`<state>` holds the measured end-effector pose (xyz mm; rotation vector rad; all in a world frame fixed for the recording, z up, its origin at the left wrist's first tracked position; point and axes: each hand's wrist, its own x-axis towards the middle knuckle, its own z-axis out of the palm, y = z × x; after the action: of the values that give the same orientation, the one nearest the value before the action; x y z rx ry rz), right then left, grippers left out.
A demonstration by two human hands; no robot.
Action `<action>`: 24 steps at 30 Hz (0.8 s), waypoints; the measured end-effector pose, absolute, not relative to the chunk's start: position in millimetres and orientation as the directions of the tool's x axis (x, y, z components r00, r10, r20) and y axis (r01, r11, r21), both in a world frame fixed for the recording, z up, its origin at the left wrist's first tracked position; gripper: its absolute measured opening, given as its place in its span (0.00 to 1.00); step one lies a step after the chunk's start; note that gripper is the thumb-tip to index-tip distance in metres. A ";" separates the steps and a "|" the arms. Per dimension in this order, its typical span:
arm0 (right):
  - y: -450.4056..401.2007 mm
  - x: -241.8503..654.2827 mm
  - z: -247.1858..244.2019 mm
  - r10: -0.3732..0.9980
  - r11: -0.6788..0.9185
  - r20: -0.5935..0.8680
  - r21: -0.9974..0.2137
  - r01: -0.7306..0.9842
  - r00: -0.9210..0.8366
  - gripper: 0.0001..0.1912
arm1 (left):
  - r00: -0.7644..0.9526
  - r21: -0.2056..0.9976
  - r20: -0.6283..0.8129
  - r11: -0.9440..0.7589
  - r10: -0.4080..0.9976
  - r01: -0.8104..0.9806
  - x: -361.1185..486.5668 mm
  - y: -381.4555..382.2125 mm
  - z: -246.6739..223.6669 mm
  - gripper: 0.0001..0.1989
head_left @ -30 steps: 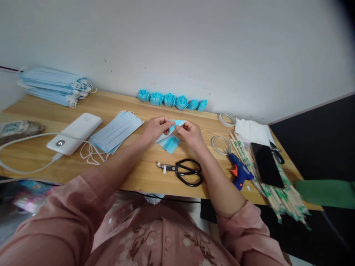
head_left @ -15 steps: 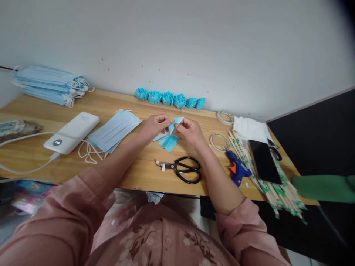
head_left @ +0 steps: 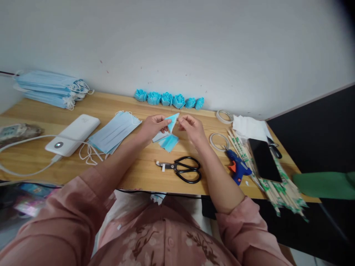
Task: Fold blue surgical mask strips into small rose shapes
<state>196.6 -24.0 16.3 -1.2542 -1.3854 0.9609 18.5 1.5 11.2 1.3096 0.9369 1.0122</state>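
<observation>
Between your 3 and 4 o'clock, the phone (head_left: 264, 159) partly hides wrapped sticks (head_left: 287, 197) and the edge crops a green thing (head_left: 323, 184); near 8, pink packets (head_left: 29, 205) blur.

Both forearms reach forward and converge. The left hand (head_left: 157, 127) pinches thumb against fingers; the right hand (head_left: 192, 127) curls close beside it, fingers bent.

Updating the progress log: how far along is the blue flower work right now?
Looks done: six blue flowers lined up by the wall.
In hand: the left hand pinches a folded blue piece; the right hand is close by, contact unclear.
Likely left: the loose blue pieces below, the flat masks and the mask stack. No target count visible.
</observation>
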 end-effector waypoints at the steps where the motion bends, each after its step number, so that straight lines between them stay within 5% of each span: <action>1: -24.0 195.9 15.9 0.988 0.146 0.154 -0.975 0.168 0.032 0.18 | 0.306 0.999 0.011 0.006 0.952 -0.054 19.1 1.1 10.6 0.21; 8: -24.2 194.7 9.0 0.964 0.229 0.250 -0.955 0.189 0.095 0.15 | 0.386 0.999 0.020 -0.032 0.922 0.024 20.0 -2.4 9.9 0.18; 14: -19.4 199.3 10.3 0.923 0.287 0.310 -0.949 0.129 0.228 0.14 | 0.254 1.000 0.014 -0.018 0.967 0.014 18.8 2.2 9.3 0.14; 24: -23.9 193.3 12.6 0.930 0.281 0.345 -0.890 0.360 0.128 0.14 | 0.114 0.989 -0.040 0.056 0.993 -0.139 16.4 12.1 6.6 0.11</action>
<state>193.3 -23.9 12.6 -1.2797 -1.4406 0.6462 16.4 12.1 6.6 1.1205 1.0465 1.1572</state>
